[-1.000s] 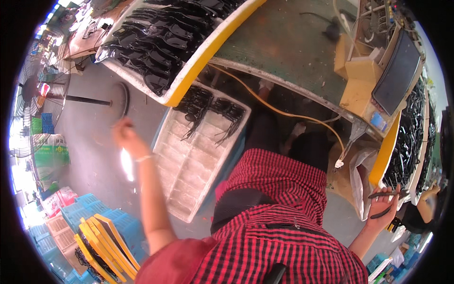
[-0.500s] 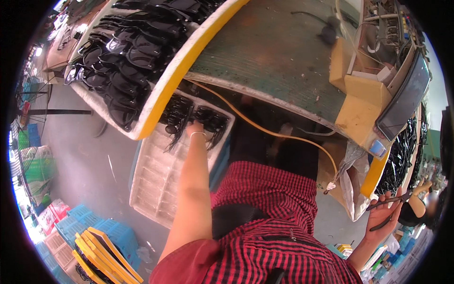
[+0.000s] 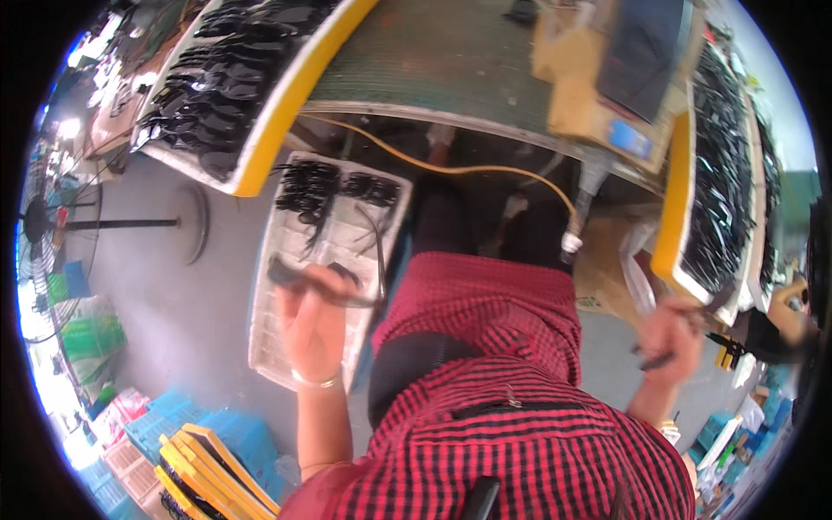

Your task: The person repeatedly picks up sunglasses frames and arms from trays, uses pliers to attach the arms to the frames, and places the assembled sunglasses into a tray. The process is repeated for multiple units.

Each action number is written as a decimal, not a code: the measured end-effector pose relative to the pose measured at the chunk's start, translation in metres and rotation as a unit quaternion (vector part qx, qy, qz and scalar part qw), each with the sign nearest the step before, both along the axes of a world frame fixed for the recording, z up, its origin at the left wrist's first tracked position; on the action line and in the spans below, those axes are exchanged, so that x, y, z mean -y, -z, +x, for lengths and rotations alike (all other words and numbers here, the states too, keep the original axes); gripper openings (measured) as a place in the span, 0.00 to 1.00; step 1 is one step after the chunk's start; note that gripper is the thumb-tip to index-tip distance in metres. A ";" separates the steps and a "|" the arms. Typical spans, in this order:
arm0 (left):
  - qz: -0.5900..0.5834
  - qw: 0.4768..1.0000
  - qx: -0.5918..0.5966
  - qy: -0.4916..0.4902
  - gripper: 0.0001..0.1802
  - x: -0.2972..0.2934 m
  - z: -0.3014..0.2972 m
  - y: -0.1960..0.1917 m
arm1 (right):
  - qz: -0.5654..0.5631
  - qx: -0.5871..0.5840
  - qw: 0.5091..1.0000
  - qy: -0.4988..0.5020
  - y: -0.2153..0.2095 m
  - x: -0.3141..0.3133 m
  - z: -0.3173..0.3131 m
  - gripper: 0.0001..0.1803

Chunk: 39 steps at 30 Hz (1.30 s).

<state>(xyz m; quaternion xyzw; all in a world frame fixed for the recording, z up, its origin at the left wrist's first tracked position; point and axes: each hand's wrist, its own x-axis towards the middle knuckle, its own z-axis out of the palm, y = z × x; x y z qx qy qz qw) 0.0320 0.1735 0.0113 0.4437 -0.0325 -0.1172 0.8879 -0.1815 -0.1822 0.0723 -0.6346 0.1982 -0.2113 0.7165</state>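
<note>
My left hand (image 3: 312, 329) is raised over the white partitioned tray (image 3: 264, 334). Its fingers are closed on a pair of black glasses (image 3: 282, 273); one thin arm of it sticks up beside the tray's right side. Bundles of thin black eyewear parts (image 3: 309, 184) fill the tray's far end. Off to the right, my right hand (image 3: 672, 338) is blurred but closed around dark slim pieces (image 3: 656, 360) that look like glasses arms; their exact shape is smeared.
A yellow-edged tray of dark sunglasses (image 3: 221, 95) stands at the workbench's left; another tray (image 3: 715, 173) with black pieces is at right. A yellow hose (image 3: 451, 167) hangs under the bench edge. A floor fan (image 3: 39, 221), blue crates (image 3: 230, 442) and another person's hand (image 3: 787, 310) are around.
My left hand has drawn back toward me from the tray's far end and now holds up the glasses. My right hand has moved up and slightly left. The whole view has shifted.
</note>
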 end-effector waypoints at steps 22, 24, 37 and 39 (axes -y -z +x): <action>0.142 0.962 -0.085 0.216 0.08 0.139 -0.058 -0.006 | -0.094 -0.043 0.995 0.011 0.041 -0.073 0.051 0.05; 0.055 0.936 -0.222 0.269 0.12 0.142 -0.048 -0.001 | -0.185 -0.061 0.981 0.004 0.049 -0.067 0.052 0.06; 0.014 0.937 -0.209 0.278 0.20 0.176 -0.017 -0.002 | -0.086 -0.006 0.991 0.098 0.065 -0.056 0.069 0.06; 0.025 0.940 -0.199 0.276 0.19 0.178 -0.018 -0.007 | -0.084 0.007 0.991 0.101 0.064 -0.056 0.069 0.06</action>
